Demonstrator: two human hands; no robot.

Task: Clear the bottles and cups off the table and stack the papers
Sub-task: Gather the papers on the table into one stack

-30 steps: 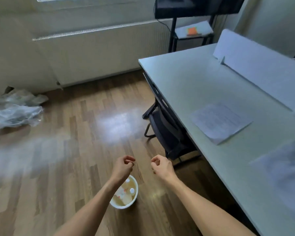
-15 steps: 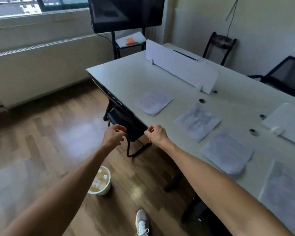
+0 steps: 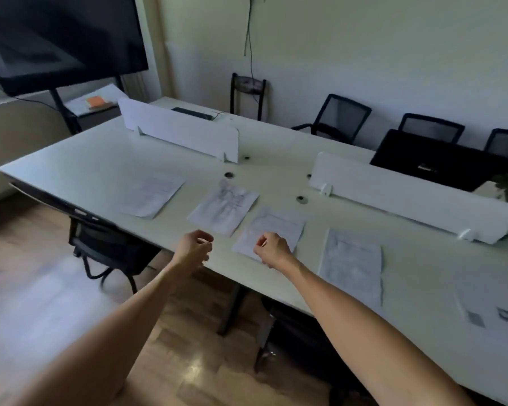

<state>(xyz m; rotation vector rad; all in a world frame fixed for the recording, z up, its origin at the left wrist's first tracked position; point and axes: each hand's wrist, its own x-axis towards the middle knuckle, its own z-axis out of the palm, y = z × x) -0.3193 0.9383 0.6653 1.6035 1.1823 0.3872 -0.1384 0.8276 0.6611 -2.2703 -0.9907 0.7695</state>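
A: Currently, where are the papers located?

B: Five sheets lie flat and separate along the near half of the table (image 3: 88, 162), unstacked: far-left sheet (image 3: 152, 195), second sheet (image 3: 224, 210), third sheet (image 3: 269, 231), fourth sheet (image 3: 352, 264), right-hand sheet (image 3: 490, 306). No bottles or cups show on the tabletop.

A: State of the hands?

B: The left hand (image 3: 193, 248) hangs over the near table edge, fingers loosely curled, holding nothing. The right hand (image 3: 273, 249) is over the near corner of the third sheet, fingers also curled and empty. In my judgement, both are positioned to begin gathering.

A: Why does the spacing matter?

B: Judging by the gaps, each sheet requires a separate pickup.

A: What is unclear?

B: The print is blurred. Whether the right hand touches the sheet cannot be determined. White dividers (image 3: 182, 133) screen the far half of the table.
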